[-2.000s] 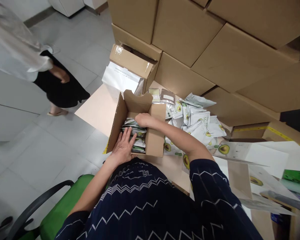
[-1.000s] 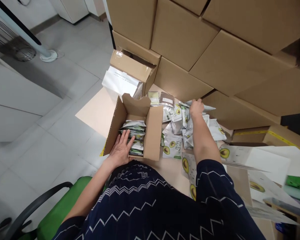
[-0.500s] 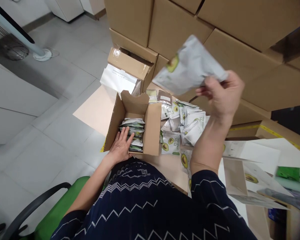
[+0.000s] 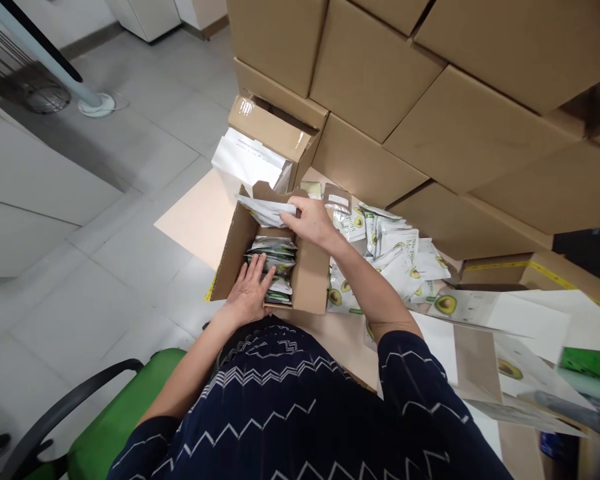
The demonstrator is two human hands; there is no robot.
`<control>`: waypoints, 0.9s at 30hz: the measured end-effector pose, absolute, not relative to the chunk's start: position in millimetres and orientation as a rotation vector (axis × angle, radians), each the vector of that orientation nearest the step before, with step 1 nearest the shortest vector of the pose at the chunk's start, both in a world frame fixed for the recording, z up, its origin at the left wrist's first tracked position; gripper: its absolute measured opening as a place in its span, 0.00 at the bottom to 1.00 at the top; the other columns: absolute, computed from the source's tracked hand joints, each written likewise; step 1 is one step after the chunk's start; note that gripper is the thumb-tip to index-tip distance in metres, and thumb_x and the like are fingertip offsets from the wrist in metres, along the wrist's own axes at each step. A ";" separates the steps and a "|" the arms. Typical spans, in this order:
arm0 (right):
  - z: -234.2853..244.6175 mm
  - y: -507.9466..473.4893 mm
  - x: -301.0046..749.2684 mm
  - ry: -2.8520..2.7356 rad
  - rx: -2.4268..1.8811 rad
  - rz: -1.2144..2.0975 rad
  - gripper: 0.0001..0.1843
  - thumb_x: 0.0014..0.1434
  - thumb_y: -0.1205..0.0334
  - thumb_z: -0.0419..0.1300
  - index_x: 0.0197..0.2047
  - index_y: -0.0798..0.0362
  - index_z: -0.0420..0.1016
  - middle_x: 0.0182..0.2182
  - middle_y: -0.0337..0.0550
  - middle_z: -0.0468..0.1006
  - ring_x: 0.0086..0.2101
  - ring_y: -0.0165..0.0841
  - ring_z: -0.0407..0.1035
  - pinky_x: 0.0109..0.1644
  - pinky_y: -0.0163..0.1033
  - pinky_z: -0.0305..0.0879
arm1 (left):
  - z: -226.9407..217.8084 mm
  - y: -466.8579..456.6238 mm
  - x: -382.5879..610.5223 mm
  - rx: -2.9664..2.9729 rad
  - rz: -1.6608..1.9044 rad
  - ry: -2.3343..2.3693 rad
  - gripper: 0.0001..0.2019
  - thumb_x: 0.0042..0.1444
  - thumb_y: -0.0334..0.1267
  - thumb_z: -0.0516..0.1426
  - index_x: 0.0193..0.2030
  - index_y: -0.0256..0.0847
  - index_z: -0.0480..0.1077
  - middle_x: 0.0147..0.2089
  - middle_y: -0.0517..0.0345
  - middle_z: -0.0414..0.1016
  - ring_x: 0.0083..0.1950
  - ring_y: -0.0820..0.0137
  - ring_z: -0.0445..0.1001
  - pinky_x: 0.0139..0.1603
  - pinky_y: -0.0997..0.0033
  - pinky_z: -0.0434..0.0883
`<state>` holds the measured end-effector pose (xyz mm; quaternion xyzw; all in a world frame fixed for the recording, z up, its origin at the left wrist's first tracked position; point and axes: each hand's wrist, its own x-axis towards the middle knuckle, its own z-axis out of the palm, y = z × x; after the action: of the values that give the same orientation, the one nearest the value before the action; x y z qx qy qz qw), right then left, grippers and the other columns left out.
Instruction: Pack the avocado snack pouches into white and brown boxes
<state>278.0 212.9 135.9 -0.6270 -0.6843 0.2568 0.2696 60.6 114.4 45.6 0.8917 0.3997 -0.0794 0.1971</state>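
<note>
A small open cardboard box (image 4: 310,280) sits in front of me, holding a stack of silver avocado-print pouches (image 4: 276,257). My left hand (image 4: 250,293) lies flat, fingers stretched, against the near side of that stack. My right hand (image 4: 313,220) is closed on one silver pouch (image 4: 265,210) and holds it over the far end of the box. A loose pile of the same pouches (image 4: 395,250) lies on the table to the right of the box.
Large brown cartons (image 4: 430,87) are stacked behind the table. An open carton with white packets (image 4: 265,143) stands behind the small box. Flat printed sheets (image 4: 505,333) lie at right. A green chair (image 4: 110,427) is at lower left.
My right hand picked a pouch from the pile, raised it, then brought it left and down over the box. The left hand stayed on the stack. A passer-by has left the view.
</note>
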 end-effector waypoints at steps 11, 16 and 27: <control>97.4 229.4 278.6 -2.353 -2.025 0.955 0.13 0.59 0.70 0.56 0.46 0.56 0.78 0.41 0.51 0.83 0.41 0.38 0.77 0.42 0.34 0.67 | 50.6 115.5 64.3 2.477 -0.253 1.107 0.52 0.47 0.50 0.67 0.74 0.32 0.50 0.78 0.31 0.27 0.78 0.42 0.27 0.75 0.41 0.41; 89.9 243.7 249.1 -2.729 -2.182 0.799 0.19 0.60 0.73 0.56 0.52 0.62 0.80 0.51 0.64 0.79 0.53 0.48 0.75 0.51 0.42 0.71 | 50.6 118.0 65.5 2.481 -0.283 1.111 0.52 0.47 0.51 0.67 0.74 0.33 0.49 0.78 0.33 0.27 0.78 0.42 0.27 0.75 0.42 0.41; 78.3 279.3 256.3 -3.033 -1.901 0.894 0.25 0.56 0.78 0.54 0.57 0.67 0.77 0.54 0.63 0.78 0.52 0.45 0.75 0.51 0.40 0.70 | 47.8 117.2 63.2 2.479 -0.244 1.098 0.52 0.47 0.49 0.68 0.74 0.33 0.50 0.78 0.32 0.27 0.77 0.41 0.28 0.75 0.41 0.41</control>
<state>256.3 279.3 78.3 -0.4960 -0.7914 0.2333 -0.2705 63.2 117.2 47.8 0.8907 0.3945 -0.0875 0.2083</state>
